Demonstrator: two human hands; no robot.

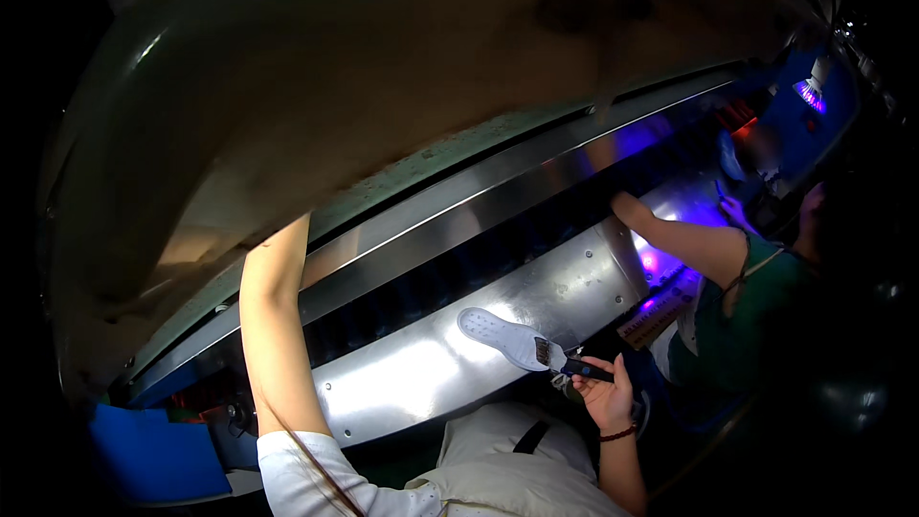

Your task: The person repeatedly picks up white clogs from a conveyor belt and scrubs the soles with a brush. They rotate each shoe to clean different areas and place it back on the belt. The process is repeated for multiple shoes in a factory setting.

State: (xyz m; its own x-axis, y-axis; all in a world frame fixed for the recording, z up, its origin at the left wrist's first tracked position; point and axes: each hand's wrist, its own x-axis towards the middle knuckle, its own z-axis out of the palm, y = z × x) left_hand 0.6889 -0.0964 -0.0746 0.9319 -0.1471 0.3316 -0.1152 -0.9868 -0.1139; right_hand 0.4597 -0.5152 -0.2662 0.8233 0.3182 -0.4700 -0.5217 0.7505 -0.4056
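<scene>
My right hand [605,400], with a dark beaded bracelet at its wrist, is closed around the black handle of a small brush [586,370]. The brush's bristles rest on or just above the narrower end of a pale grey shoe sole [500,333]. That sole lies tilted on the shiny metal ledge [402,388] in front of me, and small marks dot its wider end. My left forearm [278,316] reaches up and away beneath the large dark hood [383,86]. The hood's edge hides my left hand, so its fingers and anything in them cannot be seen.
Behind the ledge runs a dark conveyor track [459,263] with a metal rail [431,220]. At right, a co-worker in a green top [766,325] reaches an arm over the track. Another person [751,153] is farther off, near a purple-lit lamp [812,91]. A blue panel [153,450] stands lower left.
</scene>
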